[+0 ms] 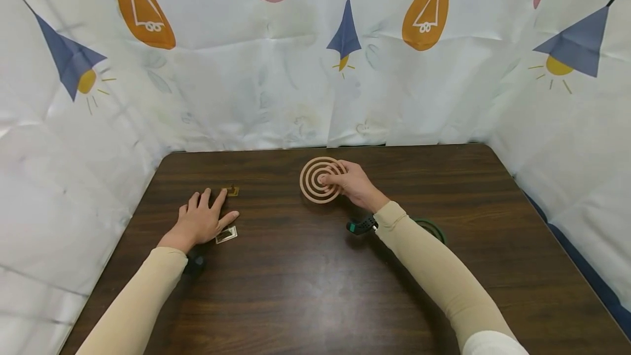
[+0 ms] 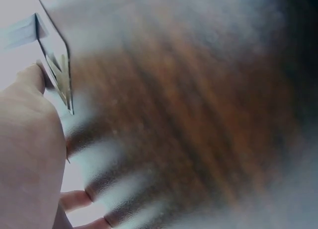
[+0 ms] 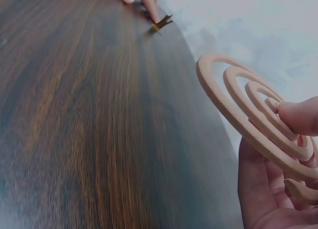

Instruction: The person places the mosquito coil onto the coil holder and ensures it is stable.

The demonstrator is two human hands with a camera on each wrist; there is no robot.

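A tan mosquito coil [image 1: 307,179] is held up over the far middle of the table by my right hand [image 1: 352,182]. In the right wrist view the thumb lies on the coil's centre [image 3: 272,105], with the other fingers beneath. My left hand [image 1: 199,222] rests palm down at the left, fingers spread. Its index fingertip is right at a small gold-coloured metal coil stand [image 1: 233,191]. A silver metal stand [image 1: 227,234] lies beside the thumb; the left wrist view shows this bent silver stand [image 2: 59,55] close up against the thumb.
A green coil [image 1: 436,229] lies on the dark wooden table [image 1: 305,289], partly hidden under my right forearm. White patterned curtains [image 1: 222,86] hang along the table's back and sides. Black wrist devices sit on both wrists, the right one [image 1: 361,225] above the table.
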